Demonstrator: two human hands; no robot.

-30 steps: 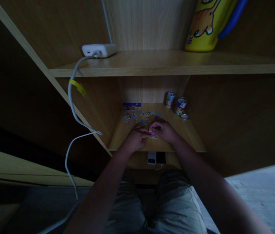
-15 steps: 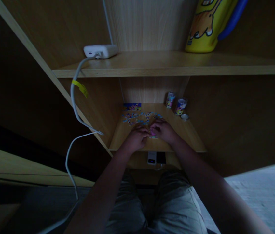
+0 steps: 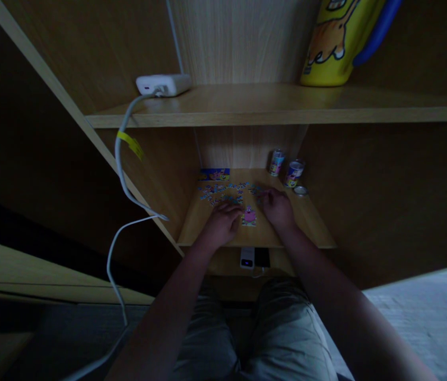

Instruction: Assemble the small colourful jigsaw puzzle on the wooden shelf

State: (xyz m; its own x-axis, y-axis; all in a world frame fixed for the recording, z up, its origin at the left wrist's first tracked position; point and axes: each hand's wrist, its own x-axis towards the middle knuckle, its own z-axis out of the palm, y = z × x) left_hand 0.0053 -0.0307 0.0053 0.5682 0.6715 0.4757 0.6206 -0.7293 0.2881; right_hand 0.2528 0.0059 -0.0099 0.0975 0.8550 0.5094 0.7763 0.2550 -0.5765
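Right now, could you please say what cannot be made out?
In the head view:
Yellow container: top cut off by upper picture edge.
Loose puzzle pieces: prints too small and dim.
Right hand: whether it holds anything, too dark to tell.
White device with display: rear hidden by shelf above.

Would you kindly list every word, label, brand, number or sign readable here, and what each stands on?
No text is legible.
Yellow mug: dark mark, too small to read.
Yellow cable tag: any print too blurred.
Rear can, front can: printing too small.
Lit display: too small.
Blue picture card, pink puzzle: nothing legible.
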